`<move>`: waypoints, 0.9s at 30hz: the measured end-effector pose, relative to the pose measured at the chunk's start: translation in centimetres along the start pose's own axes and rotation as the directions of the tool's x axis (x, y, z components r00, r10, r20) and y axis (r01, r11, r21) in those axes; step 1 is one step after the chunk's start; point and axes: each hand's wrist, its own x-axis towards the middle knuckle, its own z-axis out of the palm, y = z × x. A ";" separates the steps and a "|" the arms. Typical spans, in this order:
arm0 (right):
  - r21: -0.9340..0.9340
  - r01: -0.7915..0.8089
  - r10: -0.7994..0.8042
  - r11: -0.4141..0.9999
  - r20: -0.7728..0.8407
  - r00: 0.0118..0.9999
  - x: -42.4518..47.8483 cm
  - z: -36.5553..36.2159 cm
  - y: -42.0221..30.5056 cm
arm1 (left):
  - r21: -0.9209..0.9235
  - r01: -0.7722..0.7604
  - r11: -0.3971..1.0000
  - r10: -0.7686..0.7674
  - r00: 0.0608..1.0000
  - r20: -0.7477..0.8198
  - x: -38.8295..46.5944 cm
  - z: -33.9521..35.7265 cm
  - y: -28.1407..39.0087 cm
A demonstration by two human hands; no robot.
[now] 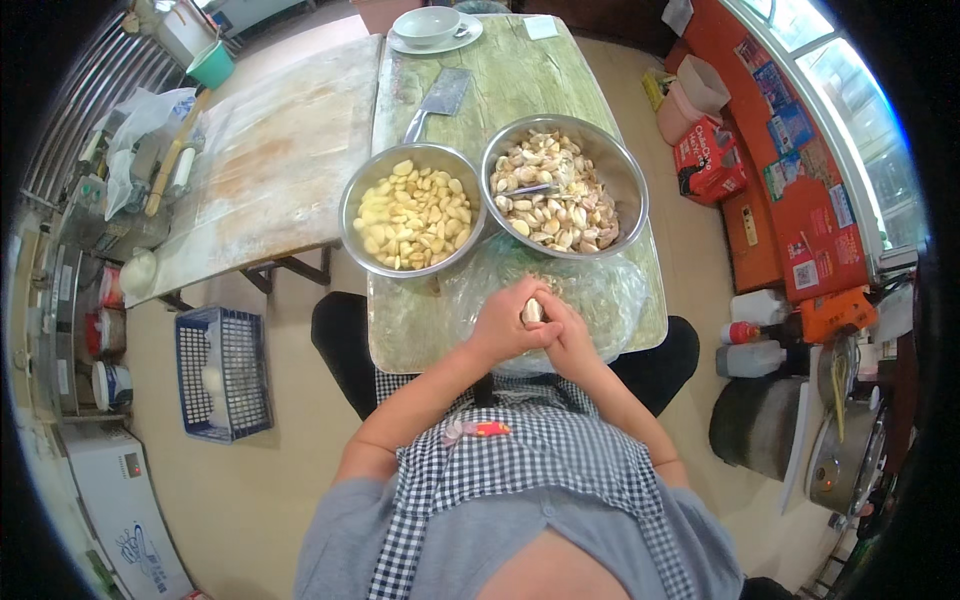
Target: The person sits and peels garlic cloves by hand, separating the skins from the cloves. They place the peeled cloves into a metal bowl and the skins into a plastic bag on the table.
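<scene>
My left hand (pixel 511 321) and my right hand (pixel 564 327) meet over a clear plastic bag (pixel 619 300) at the table's near edge. Between them they hold a garlic clove (pixel 532 310), its pale side facing up. Bits of garlic skin lie on the bag just beyond my fingers. Ahead to the left, a steel bowl (pixel 348 238) holds peeled cloves (pixel 416 214). Touching or nearly touching it on the right, a larger steel bowl (pixel 639 214) is filled with unpeeled cloves (pixel 551 161), and a small metal knife or similar tool (pixel 527 190) lies on them.
A cleaver (pixel 447 91) lies behind the bowls on the green table (pixel 525 75). At its far end a white bowl (pixel 426 27) stands on a plate. A floured wooden board (pixel 277 150) adjoins on the left, with a blue plastic crate (pixel 225 375) on the floor below.
</scene>
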 end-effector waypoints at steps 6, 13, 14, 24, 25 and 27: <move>0.078 -0.083 0.085 0.994 -0.026 0.996 0.0 0.6 0.1 | -0.004 -0.003 1.000 0.002 0.998 -0.058 -0.2 0.4 -0.6; 0.403 -0.263 0.334 0.877 -0.115 0.936 0.9 0.4 0.8 | -0.149 -0.073 0.986 0.046 0.982 -0.181 0.1 1.6 -0.6; 0.562 -0.298 0.420 0.771 -0.097 0.902 1.1 0.3 1.2 | -0.164 -0.126 0.978 0.085 0.968 -0.235 -0.2 1.9 -0.6; 0.578 -0.433 0.503 0.692 0.044 0.863 1.1 -0.8 1.2 | -0.388 0.070 0.919 -0.113 0.990 -0.087 -0.9 1.2 -2.1; 0.598 -0.415 0.483 0.686 0.052 0.874 1.0 -1.1 1.8 | -0.486 0.098 0.869 -0.152 0.986 -0.074 -0.8 1.3 -1.6; 0.601 -0.362 0.448 0.712 0.007 0.894 1.0 -1.1 1.8 | -0.612 0.160 0.775 -0.219 0.975 -0.023 -0.8 1.3 -1.5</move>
